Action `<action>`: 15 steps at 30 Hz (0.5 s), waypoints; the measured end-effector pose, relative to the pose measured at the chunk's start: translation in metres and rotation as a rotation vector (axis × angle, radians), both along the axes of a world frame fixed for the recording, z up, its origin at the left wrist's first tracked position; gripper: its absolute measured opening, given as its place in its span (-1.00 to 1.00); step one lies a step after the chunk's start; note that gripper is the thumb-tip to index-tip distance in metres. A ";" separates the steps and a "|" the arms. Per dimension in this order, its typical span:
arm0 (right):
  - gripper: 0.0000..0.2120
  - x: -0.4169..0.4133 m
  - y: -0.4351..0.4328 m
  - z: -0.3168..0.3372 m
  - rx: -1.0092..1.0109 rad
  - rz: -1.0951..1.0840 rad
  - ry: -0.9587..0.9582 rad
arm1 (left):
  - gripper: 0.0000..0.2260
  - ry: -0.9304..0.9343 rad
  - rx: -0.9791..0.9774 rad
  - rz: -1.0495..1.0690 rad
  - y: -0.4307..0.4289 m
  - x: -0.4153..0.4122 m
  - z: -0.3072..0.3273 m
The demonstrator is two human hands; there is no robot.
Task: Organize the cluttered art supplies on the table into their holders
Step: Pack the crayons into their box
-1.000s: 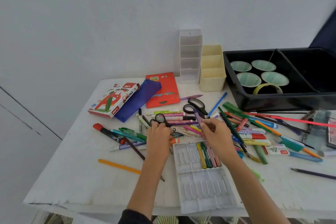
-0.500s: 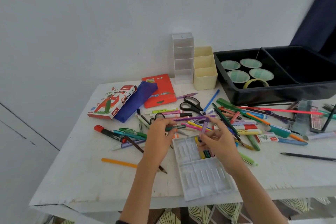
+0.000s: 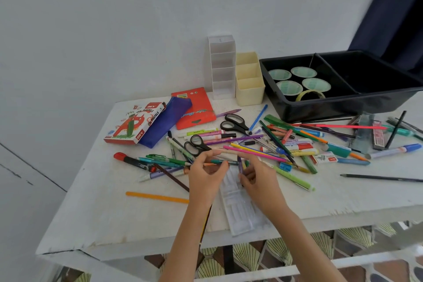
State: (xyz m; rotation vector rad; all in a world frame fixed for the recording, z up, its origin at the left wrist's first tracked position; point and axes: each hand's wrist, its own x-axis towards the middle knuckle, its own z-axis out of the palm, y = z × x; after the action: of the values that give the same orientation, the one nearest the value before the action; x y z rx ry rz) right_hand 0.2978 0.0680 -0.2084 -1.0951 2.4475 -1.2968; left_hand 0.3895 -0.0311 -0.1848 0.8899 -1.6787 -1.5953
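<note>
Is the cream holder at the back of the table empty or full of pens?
Empty, as far as shows: the cream holder has bare inner walls in its compartments and no pen sticks up from it.

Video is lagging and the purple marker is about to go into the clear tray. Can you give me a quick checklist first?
1. Right hand grips the purple marker: ok.
2. Clear tray lies flat on the table, right below both hands: ok.
3. Free grooves in the tray's near half: ok.
4. Slot directly under the marker is free: cannot tell, as the hands cover it.
5. Left hand free to steady the tray: not ok, it pinches a teal pen.
6. Loose pens kept off the tray: cannot tell at its far end.
</note>
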 end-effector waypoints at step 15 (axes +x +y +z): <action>-0.83 0.017 -0.010 -0.025 0.090 -0.114 0.285 | -0.86 0.086 0.077 0.142 -0.005 0.015 -0.006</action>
State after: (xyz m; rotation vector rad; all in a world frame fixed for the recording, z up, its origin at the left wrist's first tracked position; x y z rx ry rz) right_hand 0.3145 0.0579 -0.2335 -1.2067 2.7812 -1.1133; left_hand 0.4045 -0.0363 -0.1905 0.9432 -1.4706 -1.5872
